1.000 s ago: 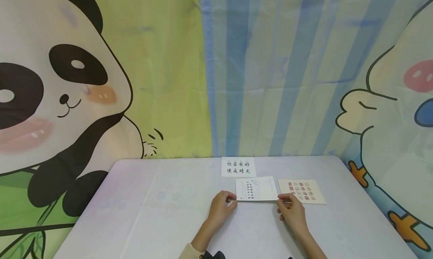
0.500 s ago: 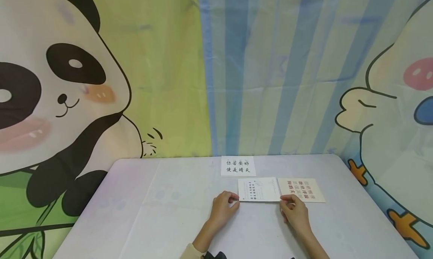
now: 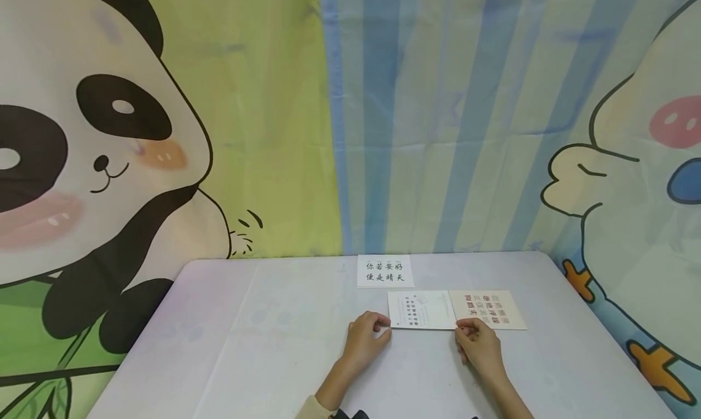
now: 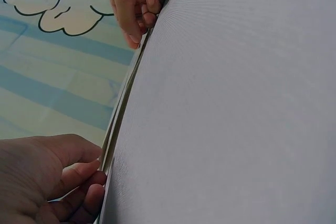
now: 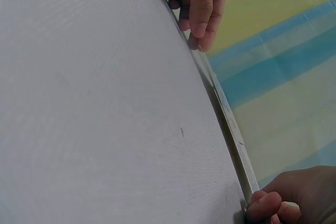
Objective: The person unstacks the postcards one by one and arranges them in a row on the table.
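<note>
A white card (image 3: pixel 421 309) with small printed characters and faint lines lies low over the table in the head view. My left hand (image 3: pixel 366 340) pinches its near left corner between thumb and finger. At the near right corner, my right hand (image 3: pixel 481 346) pinches it the same way. Directly to its right is a cream card (image 3: pixel 501 309) with red and grey characters; their edges meet, and my right fingers cover part of its near left corner. Both wrist views show the cards only edge-on, as thin layers (image 5: pixel 231 124) between the two hands.
Behind the held card lies another white card (image 3: pixel 386 271) with two rows of black characters, by the table's far edge. A pale cloth covers the table (image 3: pixel 274 352). A curtain (image 3: pixel 416 133) with a panda and stripes hangs behind.
Both hands have moved the white card slightly right and a little nearer. Its right edge now meets the cream card, with their far edges level. The grips look the same.
</note>
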{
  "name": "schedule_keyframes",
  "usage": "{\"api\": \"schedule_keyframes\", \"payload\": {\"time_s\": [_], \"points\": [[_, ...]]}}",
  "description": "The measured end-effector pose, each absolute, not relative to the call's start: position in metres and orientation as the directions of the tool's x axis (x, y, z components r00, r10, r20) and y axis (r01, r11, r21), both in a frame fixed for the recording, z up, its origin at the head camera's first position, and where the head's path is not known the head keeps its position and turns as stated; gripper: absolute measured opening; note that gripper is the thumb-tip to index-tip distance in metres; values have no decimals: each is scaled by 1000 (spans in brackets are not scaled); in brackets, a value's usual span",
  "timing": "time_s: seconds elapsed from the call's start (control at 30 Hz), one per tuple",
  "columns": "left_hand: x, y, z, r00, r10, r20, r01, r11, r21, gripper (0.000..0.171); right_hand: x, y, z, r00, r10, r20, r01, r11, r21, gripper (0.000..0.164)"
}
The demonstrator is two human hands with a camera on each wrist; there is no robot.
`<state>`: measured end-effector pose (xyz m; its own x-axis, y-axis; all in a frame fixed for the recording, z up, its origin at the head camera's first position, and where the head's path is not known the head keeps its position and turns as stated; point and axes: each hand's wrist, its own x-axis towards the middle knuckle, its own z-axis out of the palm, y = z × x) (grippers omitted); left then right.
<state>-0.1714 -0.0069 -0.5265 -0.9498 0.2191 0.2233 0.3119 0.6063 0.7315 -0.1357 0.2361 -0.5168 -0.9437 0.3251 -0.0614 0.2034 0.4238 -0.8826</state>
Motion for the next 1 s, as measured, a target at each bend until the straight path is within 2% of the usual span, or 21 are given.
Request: {"api": "schedule_keyframes", "payload": {"time_s": [0.37,1.0], "points": [[-170,-6,-527,-954,218,207,298,600,742,17,-136,238,-518,-957,287,-44,177,458,-871,26],[-171,-5,-527,-957,212,197,287,607,741,16,-135,237,-518,-954,296,-47,190,476,-859,30]]}}
